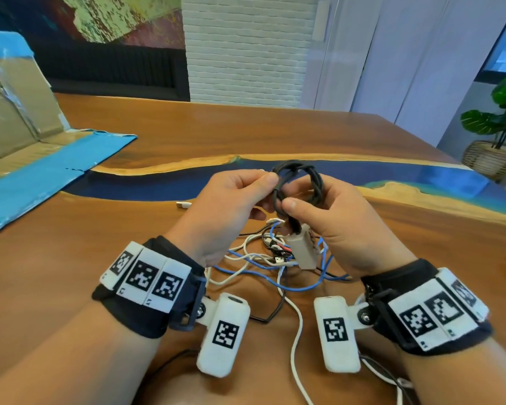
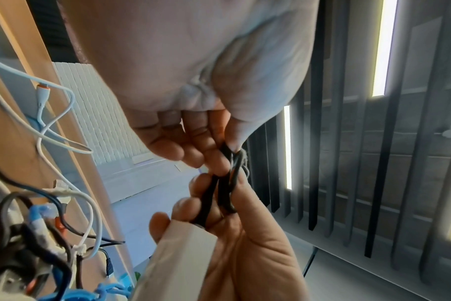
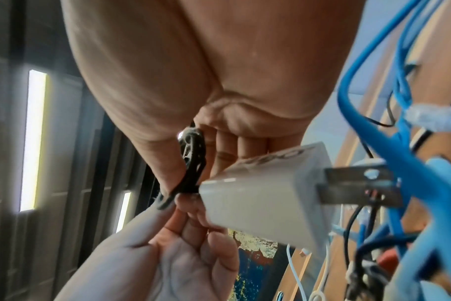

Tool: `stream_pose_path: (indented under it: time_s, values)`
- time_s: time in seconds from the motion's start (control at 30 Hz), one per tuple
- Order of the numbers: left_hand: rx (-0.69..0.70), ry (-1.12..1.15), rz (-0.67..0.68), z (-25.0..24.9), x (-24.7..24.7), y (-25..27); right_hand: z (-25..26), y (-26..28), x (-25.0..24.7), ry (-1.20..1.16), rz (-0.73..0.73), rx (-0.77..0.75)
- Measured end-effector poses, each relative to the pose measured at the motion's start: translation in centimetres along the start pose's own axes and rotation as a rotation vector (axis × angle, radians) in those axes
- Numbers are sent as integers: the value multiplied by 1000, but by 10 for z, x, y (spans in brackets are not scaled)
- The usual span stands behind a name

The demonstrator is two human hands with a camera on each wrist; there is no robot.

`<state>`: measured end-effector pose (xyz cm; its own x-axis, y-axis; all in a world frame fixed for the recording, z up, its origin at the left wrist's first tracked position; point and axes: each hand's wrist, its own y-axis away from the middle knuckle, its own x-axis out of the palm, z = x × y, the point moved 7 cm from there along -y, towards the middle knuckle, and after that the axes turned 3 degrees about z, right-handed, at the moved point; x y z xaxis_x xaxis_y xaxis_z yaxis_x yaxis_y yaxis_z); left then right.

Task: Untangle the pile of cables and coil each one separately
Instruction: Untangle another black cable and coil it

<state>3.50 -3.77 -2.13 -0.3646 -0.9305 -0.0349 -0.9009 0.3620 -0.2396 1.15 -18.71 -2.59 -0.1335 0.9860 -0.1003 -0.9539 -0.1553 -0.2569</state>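
A black cable (image 1: 301,182) is wound into a small coil and held up over the table. My left hand (image 1: 231,200) pinches the coil's left side between thumb and fingers. My right hand (image 1: 327,211) grips its lower right side, thumb in front. A beige power adapter (image 1: 303,248) hangs from the black cable below the hands; it also shows in the right wrist view (image 3: 265,199). Under it lies a tangled pile of cables (image 1: 275,258) in blue, white and black on the wooden table (image 1: 100,244). In the left wrist view the black cable (image 2: 227,183) runs between both hands' fingers.
An opened cardboard box with blue tape (image 1: 21,135) lies at the far left. A white USB plug (image 1: 184,204) rests near the blue resin strip (image 1: 158,185) across the table. White and black cables (image 1: 295,346) trail toward the near edge. A potted plant (image 1: 500,133) stands beyond the right corner.
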Motion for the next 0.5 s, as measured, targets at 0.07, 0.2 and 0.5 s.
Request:
stream_pose_path:
  time_s: [0.07, 0.2, 0.5]
  values:
    - [-10, -3, 11, 2, -1, -1, 4, 2, 0, 49, -12, -7]
    - [6, 5, 55, -1, 6, 1, 4, 4, -3, 54, -68, -8]
    - [51, -10, -107, -3, -3, 2, -15, -2, 3, -193, -69, 118]
